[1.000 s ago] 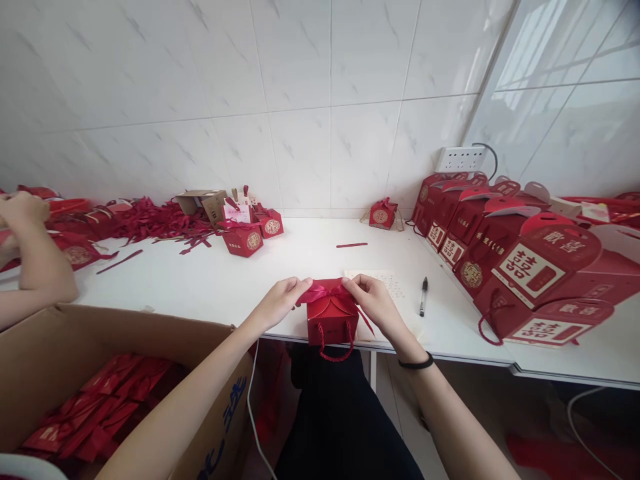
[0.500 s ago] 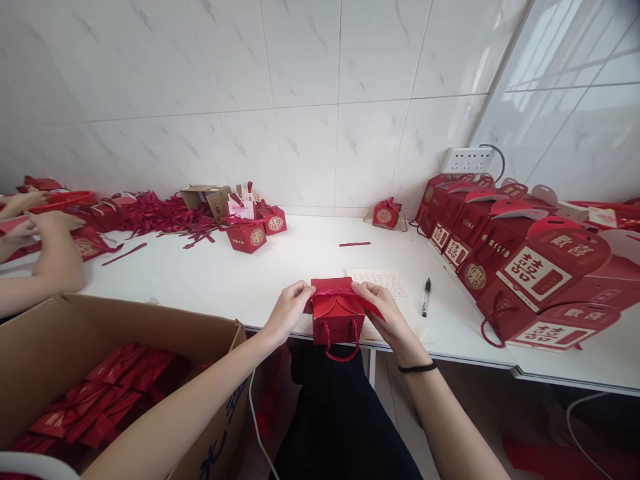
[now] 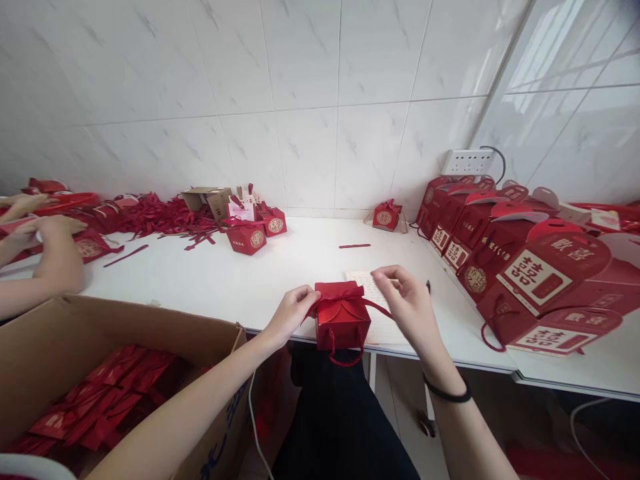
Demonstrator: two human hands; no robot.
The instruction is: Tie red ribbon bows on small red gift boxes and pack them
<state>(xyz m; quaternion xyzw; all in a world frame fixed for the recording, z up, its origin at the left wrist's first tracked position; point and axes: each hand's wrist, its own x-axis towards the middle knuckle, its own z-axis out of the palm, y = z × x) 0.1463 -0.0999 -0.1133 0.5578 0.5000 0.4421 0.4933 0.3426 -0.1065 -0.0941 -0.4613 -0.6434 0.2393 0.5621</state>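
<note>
Tying off the ribbon [image 3: 345,293] on the small red gift box [image 3: 343,320] looks like the step in hand, and doing it well seems to depend on even tension from both sides. The box stands upright at the near edge of the white surface [image 3: 280,267], its cord handle [image 3: 345,350] hanging over the front. At the box's nine o'clock the left hand [image 3: 293,312] has its grip pinched together on the ribbon end by the bow. At three o'clock the right hand [image 3: 407,300] is raised a little off the box, thumb and forefinger pinched on the other tail, which runs taut from the knot. My judgement is that the left pinch should stay close to the knot to anchor it while the right draws outward and level, so the bow sits centred on the lid flaps and does not twist; pulling upward could lift the light box or pop its folded top open. Behind the box at twelve o'clock lies a sheet of paper [image 3: 373,283], with a pen [image 3: 428,287] toward two o'clock, partly hidden by the right hand. Finished boxes [image 3: 250,237] sit at eleven o'clock, larger red boxes [image 3: 530,273] at three, and an open cardboard carton [image 3: 100,373] at eight. Another person's hands [image 3: 30,230] work at nine o'clock.
</note>
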